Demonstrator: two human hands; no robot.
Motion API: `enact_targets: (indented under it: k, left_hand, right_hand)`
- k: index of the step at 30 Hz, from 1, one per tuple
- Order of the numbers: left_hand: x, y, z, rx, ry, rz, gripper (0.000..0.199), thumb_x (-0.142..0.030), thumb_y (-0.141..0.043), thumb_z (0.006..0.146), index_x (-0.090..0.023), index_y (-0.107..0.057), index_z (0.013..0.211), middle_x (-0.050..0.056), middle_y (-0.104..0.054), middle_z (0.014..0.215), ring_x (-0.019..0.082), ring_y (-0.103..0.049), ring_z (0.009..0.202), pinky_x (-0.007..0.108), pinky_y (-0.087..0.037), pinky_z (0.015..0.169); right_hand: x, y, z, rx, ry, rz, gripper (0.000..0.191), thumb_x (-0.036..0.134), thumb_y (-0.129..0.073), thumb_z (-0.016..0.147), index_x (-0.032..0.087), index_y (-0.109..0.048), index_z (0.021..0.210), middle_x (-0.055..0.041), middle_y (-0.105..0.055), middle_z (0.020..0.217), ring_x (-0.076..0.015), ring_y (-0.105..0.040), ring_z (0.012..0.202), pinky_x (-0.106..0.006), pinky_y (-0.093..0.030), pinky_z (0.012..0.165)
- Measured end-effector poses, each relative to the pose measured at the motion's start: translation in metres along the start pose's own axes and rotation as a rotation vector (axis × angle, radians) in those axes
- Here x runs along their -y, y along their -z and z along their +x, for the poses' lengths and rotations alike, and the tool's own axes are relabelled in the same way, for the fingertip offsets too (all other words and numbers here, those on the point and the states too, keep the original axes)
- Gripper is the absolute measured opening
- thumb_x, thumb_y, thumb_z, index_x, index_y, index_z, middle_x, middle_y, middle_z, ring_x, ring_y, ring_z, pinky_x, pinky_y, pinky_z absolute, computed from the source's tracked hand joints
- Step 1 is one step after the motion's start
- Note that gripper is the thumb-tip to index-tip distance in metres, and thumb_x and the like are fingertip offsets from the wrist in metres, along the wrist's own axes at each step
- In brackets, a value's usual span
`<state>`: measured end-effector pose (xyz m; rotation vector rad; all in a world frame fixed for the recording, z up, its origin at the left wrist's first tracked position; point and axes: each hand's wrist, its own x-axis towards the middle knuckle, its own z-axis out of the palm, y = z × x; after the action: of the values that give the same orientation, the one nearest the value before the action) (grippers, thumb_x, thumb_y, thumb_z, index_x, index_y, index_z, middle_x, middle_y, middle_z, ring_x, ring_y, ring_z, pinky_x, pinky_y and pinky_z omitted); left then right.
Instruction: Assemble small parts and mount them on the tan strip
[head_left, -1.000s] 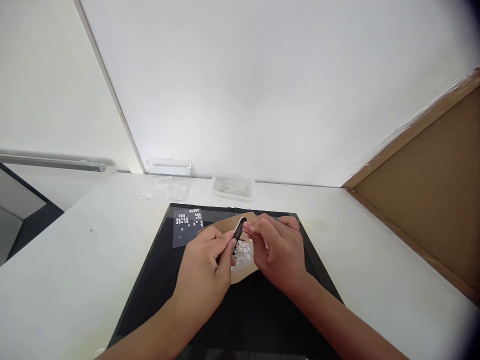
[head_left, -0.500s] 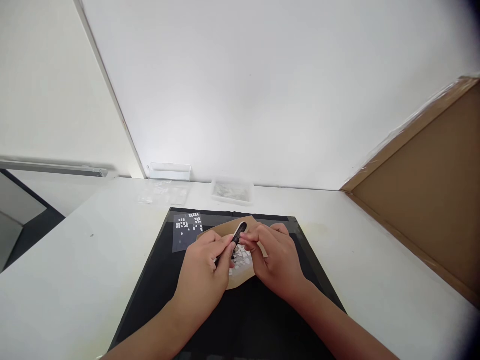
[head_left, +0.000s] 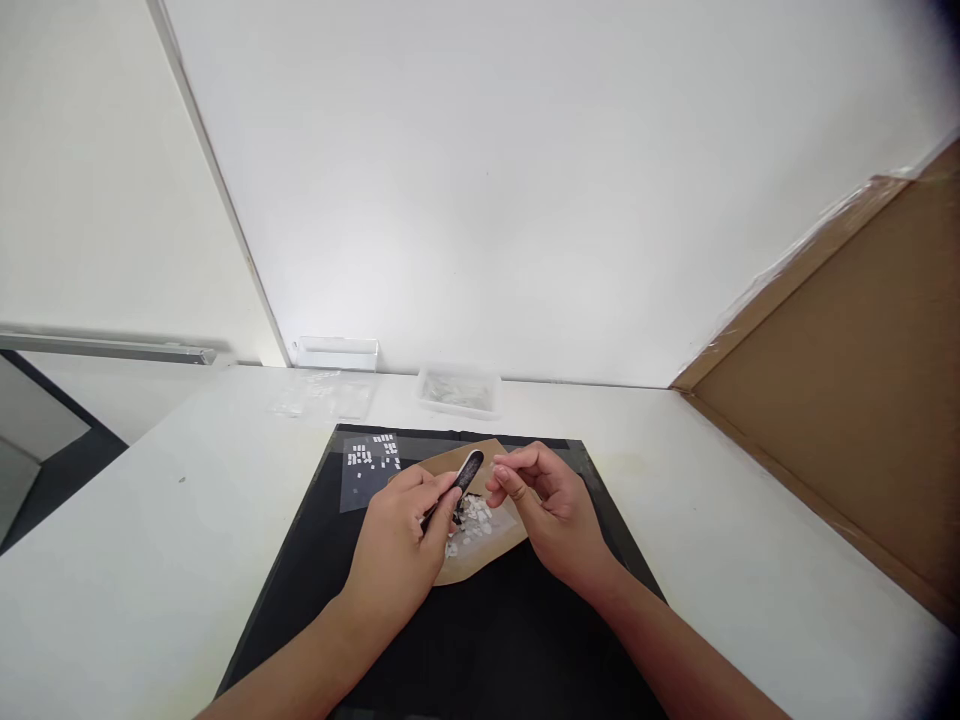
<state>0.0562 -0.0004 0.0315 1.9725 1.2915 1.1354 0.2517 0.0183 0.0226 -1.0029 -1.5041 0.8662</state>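
Between the thumb and fingers of my left hand (head_left: 401, 530) is a slim black file-like stick (head_left: 469, 470) with a pale edge, its tip slanting up to the right. My right hand (head_left: 551, 505) is just right of that tip, thumb and fingertips pinched together; anything between them is too small to make out. Beneath both hands lies a brown paper piece (head_left: 491, 557), bearing a pile of small white pieces (head_left: 474, 517). Left of it, a clear sheet (head_left: 360, 490) carries several small white rectangles on the black mat (head_left: 525, 640).
Behind the mat are a shallow translucent tray (head_left: 459, 392), a clear box (head_left: 337, 353) and clear plastic bags (head_left: 319, 392) on the white table (head_left: 135, 560). A cardboard panel (head_left: 840, 350) stands at the right.
My right hand has drawn away from the stick, leaving a gap. The stick in my left hand has shifted slightly left and shows more of its dark face. The camera view has moved slightly.
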Motion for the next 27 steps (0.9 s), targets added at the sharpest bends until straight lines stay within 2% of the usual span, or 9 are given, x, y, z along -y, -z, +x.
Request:
enact_targets:
  k: [3,9,17,21,27]
  left_hand:
    - [0.0,0.0,0.0,0.015,-0.003,0.012,0.027,-0.029,-0.053,0.103,-0.025,-0.078,0.112,0.003,-0.064,0.08,0.017,-0.063,0.076,0.027,-0.049,0.067]
    - [-0.003,0.001,0.001,0.049,0.013,0.027,0.026,-0.03,-0.052,0.103,-0.024,-0.077,0.1,0.003,-0.062,0.078,0.017,-0.062,0.077,0.027,-0.048,0.067]
    - [-0.003,0.0,-0.002,0.071,0.002,0.009,0.028,-0.031,-0.052,0.104,-0.03,-0.076,0.118,0.002,-0.062,0.08,0.016,-0.062,0.075,0.027,-0.049,0.069]
    - [-0.003,-0.001,-0.001,0.083,-0.016,0.009,0.029,-0.031,-0.052,0.104,-0.03,-0.075,0.122,0.002,-0.062,0.08,0.016,-0.061,0.074,0.028,-0.048,0.069]
    - [0.001,-0.002,0.0,0.076,-0.03,0.006,0.029,-0.032,-0.053,0.103,-0.03,-0.075,0.122,0.002,-0.063,0.081,0.016,-0.061,0.075,0.028,-0.048,0.07]
  right_hand:
    - [0.0,0.0,0.0,0.003,-0.012,0.014,0.02,0.043,-0.067,0.096,0.023,-0.063,0.096,-0.0014,-0.071,0.08,-0.0172,-0.071,0.067,-0.033,-0.059,0.07]
    - [0.001,0.001,0.0,0.016,0.0,0.03,0.018,0.041,-0.067,0.097,0.023,-0.064,0.098,-0.0013,-0.071,0.081,-0.0168,-0.071,0.069,-0.033,-0.059,0.071]
    - [-0.006,0.006,0.0,0.039,0.0,-0.012,0.017,0.04,-0.067,0.097,0.023,-0.068,0.1,-0.0018,-0.074,0.081,-0.0182,-0.073,0.074,-0.034,-0.06,0.074]
    - [-0.011,0.012,0.002,0.052,0.06,-0.168,0.017,0.04,-0.065,0.098,0.024,-0.069,0.103,-0.0019,-0.075,0.08,-0.0197,-0.074,0.077,-0.034,-0.057,0.073]
    - [-0.011,0.016,0.003,0.01,0.236,-0.468,0.013,0.037,-0.062,0.1,0.027,-0.069,0.102,-0.0003,-0.077,0.082,-0.0207,-0.071,0.081,-0.036,-0.049,0.078]
